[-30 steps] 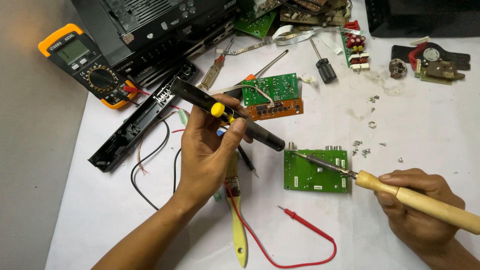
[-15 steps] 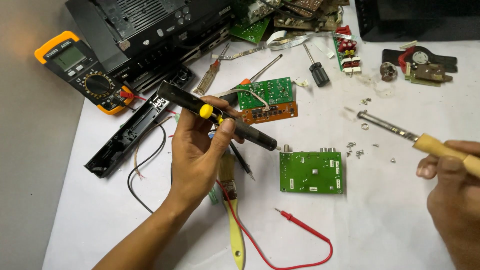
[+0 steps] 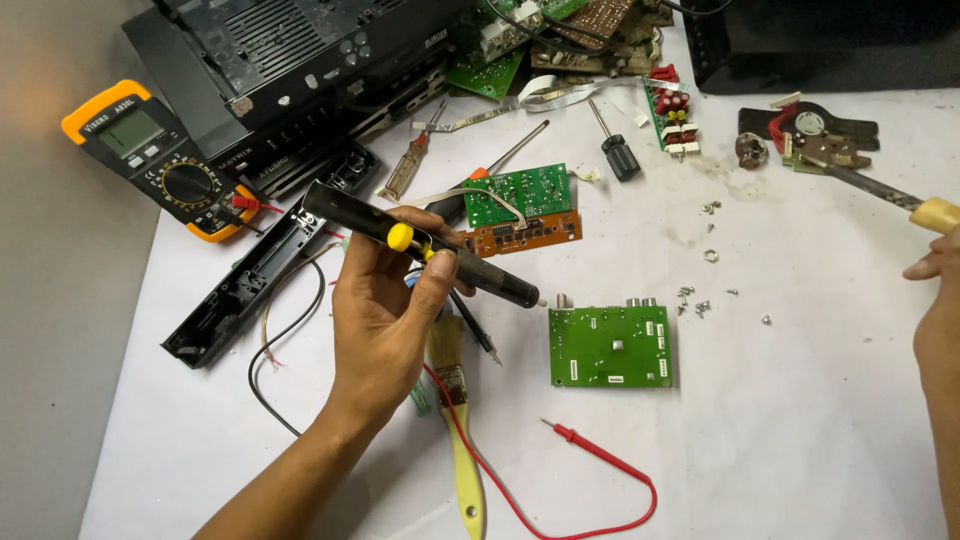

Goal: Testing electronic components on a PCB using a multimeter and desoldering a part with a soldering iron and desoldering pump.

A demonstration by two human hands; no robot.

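Note:
My left hand [image 3: 385, 320] grips a black desoldering pump [image 3: 420, 243] with a yellow button, its nozzle tip pointing right and down, just left of a green circuit board [image 3: 610, 346] lying flat on the white table. My right hand [image 3: 938, 320], at the far right edge, holds a soldering iron [image 3: 880, 190] with a wooden handle; its metal tip points up and left toward the parts at the back right. The iron is well away from the green board.
A second green and orange board [image 3: 520, 208], a yellow multimeter [image 3: 155, 160], a black plastic panel [image 3: 255, 285], a red probe lead [image 3: 600, 470], a yellow-handled brush [image 3: 460, 430], screwdrivers [image 3: 615, 150] and several loose screws [image 3: 700, 295] lie around. A black chassis [image 3: 300, 60] sits behind.
My right hand has carried the soldering iron off the green board, up and to the right. My left hand with the pump has stayed about where it was.

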